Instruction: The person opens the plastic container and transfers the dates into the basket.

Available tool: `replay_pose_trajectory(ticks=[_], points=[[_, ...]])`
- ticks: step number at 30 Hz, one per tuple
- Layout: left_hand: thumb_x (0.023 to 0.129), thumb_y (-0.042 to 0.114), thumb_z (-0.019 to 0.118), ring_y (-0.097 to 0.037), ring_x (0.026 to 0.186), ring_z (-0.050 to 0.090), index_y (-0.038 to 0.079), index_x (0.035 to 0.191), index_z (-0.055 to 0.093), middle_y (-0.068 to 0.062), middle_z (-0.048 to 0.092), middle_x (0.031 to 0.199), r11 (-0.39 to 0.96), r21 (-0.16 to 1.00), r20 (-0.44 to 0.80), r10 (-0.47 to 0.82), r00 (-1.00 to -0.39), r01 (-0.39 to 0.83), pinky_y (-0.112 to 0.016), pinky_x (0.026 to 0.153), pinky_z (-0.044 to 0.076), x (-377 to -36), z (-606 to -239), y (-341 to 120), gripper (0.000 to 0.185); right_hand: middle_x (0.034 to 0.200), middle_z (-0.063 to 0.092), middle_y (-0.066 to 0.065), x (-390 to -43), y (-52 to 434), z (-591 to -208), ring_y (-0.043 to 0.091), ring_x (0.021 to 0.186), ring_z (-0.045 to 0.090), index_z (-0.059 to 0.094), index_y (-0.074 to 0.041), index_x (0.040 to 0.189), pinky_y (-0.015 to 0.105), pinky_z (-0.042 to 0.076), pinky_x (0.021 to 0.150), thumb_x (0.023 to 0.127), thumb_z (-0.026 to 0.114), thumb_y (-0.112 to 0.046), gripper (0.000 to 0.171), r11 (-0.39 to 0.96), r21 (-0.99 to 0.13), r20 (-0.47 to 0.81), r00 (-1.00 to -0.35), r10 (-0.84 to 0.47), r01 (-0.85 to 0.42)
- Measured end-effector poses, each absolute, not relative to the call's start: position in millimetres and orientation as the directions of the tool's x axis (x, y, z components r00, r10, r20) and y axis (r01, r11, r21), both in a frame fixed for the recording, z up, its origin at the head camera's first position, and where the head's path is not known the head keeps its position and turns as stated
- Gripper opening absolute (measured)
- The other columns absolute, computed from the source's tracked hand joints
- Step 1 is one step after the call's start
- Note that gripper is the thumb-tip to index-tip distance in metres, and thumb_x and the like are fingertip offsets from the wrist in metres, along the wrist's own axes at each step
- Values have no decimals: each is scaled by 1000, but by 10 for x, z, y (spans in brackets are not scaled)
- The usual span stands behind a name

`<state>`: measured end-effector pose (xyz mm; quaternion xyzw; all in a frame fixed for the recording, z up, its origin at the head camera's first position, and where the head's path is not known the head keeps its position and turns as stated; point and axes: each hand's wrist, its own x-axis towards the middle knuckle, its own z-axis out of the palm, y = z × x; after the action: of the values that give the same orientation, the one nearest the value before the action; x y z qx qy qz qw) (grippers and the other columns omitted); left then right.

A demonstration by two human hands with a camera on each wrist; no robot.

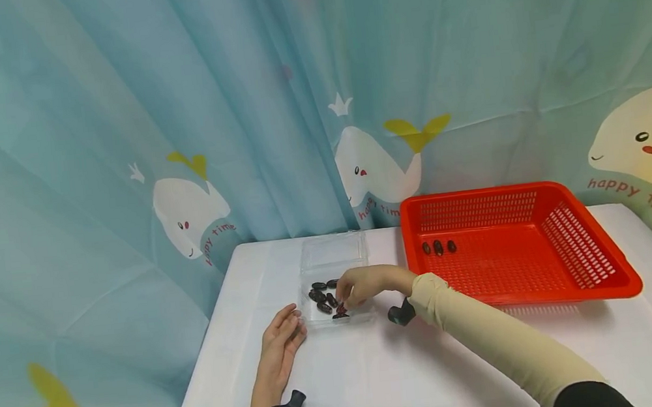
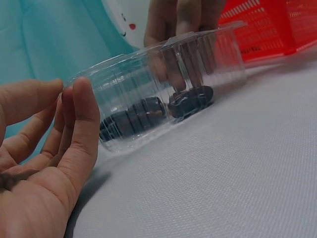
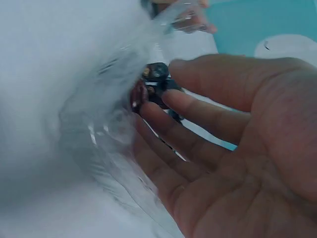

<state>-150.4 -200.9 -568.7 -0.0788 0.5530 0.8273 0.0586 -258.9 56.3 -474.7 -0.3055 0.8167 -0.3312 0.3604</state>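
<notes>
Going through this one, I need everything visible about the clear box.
The clear box looks like thin, shiny plastic with ribbed walls. Its lid is open on the far side. It rests upright on the white tablecloth, left of the red basket, holding several dark dates. The right hand reaches inside; the left hand's fingertips appear to touch its left side.
</notes>
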Motion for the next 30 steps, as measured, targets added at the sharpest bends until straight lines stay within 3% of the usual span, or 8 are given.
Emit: replay_pose_trajectory(ticks=[7, 14, 20, 30], points=[[106, 7, 57, -6, 101, 60, -2, 149, 41, 2, 59, 122, -380, 904, -211, 8, -978, -198, -19, 90, 57, -1528, -5674, -1987, 47, 105, 69, 7, -2568, 477, -4780, 14, 88, 59, 72, -3, 114, 25, 56, 76, 94, 70, -4, 20, 612, -724, -361, -583, -728, -317], [107, 6, 56, -6, 102, 60, -2, 150, 40, 2, 59, 121, -369, 907, -221, -1, -975, -204, -19, 91, 57, -1544, -5666, -1996, 47, 114, 71, 14, -2597, 427, -4835, 23, 104, 66, 71, 0, 115, 36, 58, 94, 92, 69, 1, 23, 607, -667, -207, -676, -707, -432], [106, 5, 56, -6, 101, 61, -3, 148, 42, 2, 59, 120, -386, 906, -184, 2, -983, -171, -19, 90, 57, -1529, -5667, -2010, 45, 114, 72, 16, -2583, 364, -4889, 27, 106, 66, 70, 0, 116, 42, 57, 98, 92, 72, -1, 24, 605, -676, -207, -679, -704, -422], [107, 7, 56, -5, 101, 60, -2, 148, 43, 3, 58, 121, -368, 912, -191, 13, -981, -182, -18, 90, 57, -1499, -5692, -2009, 44, 91, 68, 2, -2490, 315, -5002, 11, 85, 57, 66, -5, 95, 27, 52, 81, 88, 80, -3, 15, 591, -709, -220, -677, -703, -384]])
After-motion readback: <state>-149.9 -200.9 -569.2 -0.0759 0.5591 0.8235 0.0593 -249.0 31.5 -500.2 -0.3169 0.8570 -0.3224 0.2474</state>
